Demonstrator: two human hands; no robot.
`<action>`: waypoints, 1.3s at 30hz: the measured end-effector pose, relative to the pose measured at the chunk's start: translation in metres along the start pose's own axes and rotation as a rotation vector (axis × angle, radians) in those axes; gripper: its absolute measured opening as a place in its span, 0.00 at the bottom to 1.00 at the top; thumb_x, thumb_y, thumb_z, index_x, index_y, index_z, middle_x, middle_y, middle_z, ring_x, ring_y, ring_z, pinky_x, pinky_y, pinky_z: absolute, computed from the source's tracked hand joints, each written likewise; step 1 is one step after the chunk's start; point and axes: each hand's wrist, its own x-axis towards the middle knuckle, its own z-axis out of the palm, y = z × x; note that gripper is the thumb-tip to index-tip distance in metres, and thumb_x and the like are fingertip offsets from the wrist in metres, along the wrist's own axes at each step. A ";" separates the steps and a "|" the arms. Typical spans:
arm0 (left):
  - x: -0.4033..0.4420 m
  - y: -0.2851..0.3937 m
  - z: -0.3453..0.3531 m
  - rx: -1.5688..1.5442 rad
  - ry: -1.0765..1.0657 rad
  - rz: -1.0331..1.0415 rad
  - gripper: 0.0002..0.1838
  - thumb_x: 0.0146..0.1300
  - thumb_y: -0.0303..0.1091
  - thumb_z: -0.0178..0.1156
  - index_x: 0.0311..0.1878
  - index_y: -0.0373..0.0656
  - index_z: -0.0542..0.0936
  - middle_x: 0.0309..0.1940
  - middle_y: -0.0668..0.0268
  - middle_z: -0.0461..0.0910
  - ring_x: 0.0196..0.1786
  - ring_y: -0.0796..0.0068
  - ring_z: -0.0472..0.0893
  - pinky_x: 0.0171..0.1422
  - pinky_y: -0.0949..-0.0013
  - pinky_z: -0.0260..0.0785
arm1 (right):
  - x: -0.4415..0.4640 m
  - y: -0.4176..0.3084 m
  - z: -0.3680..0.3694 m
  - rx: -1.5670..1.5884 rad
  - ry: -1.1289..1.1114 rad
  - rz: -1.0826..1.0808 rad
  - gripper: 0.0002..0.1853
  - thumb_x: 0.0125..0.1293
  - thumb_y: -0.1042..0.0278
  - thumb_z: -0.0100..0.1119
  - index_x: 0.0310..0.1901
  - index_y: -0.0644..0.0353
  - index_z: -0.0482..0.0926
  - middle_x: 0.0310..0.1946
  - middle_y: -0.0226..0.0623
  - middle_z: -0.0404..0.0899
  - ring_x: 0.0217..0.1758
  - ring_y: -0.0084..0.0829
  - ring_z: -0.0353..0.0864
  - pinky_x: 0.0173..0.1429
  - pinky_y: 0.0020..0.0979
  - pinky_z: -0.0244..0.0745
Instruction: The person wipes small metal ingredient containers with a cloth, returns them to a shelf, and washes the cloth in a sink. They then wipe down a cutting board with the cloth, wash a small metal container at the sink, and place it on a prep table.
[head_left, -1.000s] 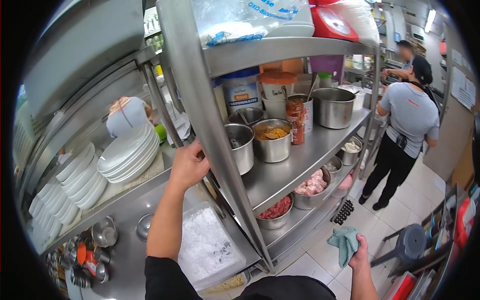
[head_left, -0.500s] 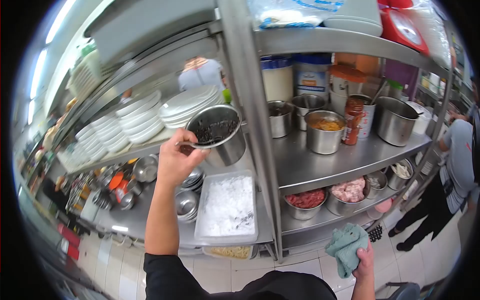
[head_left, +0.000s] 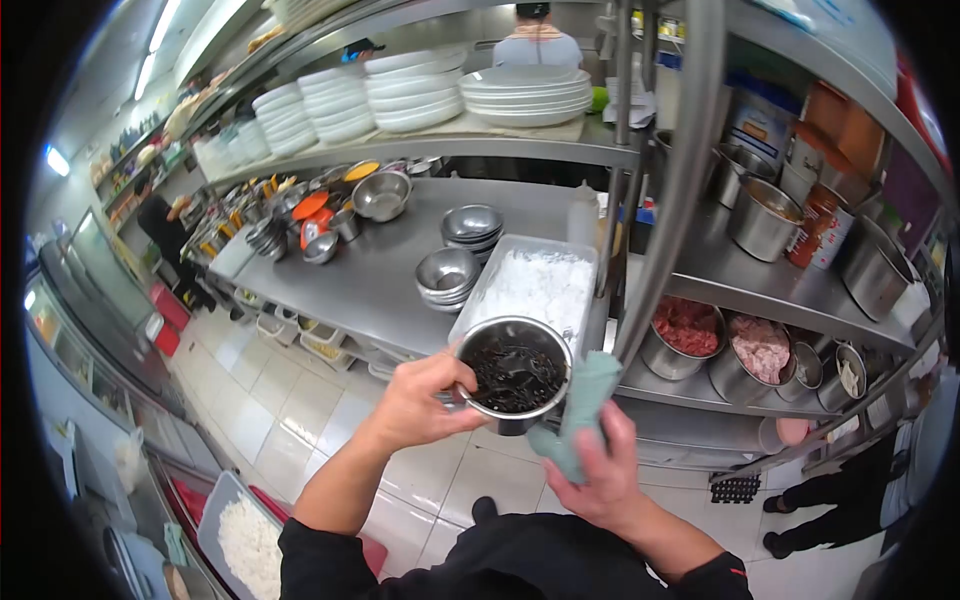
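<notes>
My left hand (head_left: 428,395) pinches the rim of a round steel pot (head_left: 508,424) on its left side. Inside the pot lies a dark, shredded, wet-looking food (head_left: 515,378). It hangs in front of me, over the floor and near the table's front edge. A green cloth (head_left: 583,405) is in my right hand (head_left: 600,460), held up against or very near the pot's right side. Just behind the pot stands a clear tray of white powder (head_left: 540,290), partly hidden by it.
Stacked steel bowls (head_left: 447,275) stand on the steel table (head_left: 385,245). White plates (head_left: 527,95) fill the shelf above. At right, a shelf post (head_left: 690,150) rises beside pots of raw meat (head_left: 686,330). A tub of white food (head_left: 250,550) sits lower left. Other people stand farther off.
The pot has come down off the plate shelf side toward me in my left hand. My right hand has brought the cloth up and left to the pot. The view has turned left.
</notes>
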 end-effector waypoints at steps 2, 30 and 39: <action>-0.013 0.001 -0.007 0.039 -0.040 0.036 0.17 0.43 0.28 0.78 0.32 0.41 0.77 0.38 0.60 0.82 0.32 0.74 0.83 0.34 0.72 0.76 | 0.007 -0.006 0.021 -0.103 -0.062 -0.100 0.30 0.49 0.75 0.71 0.57 0.48 0.77 0.55 0.48 0.71 0.53 0.48 0.73 0.54 0.42 0.73; -0.115 -0.080 -0.107 -0.167 -0.005 0.001 0.21 0.40 0.29 0.81 0.34 0.42 0.78 0.36 0.58 0.83 0.37 0.65 0.83 0.40 0.70 0.74 | -0.005 -0.025 0.231 2.056 -0.069 1.526 0.31 0.72 0.42 0.37 0.59 0.61 0.76 0.56 0.46 0.79 0.57 0.44 0.80 0.62 0.49 0.77; -0.137 -0.165 -0.108 -0.035 0.184 -0.409 0.18 0.44 0.29 0.80 0.34 0.41 0.77 0.36 0.67 0.81 0.33 0.79 0.80 0.39 0.74 0.75 | -0.068 0.009 0.242 1.760 -0.089 1.742 0.29 0.72 0.45 0.40 0.59 0.62 0.74 0.51 0.42 0.80 0.51 0.43 0.82 0.50 0.48 0.83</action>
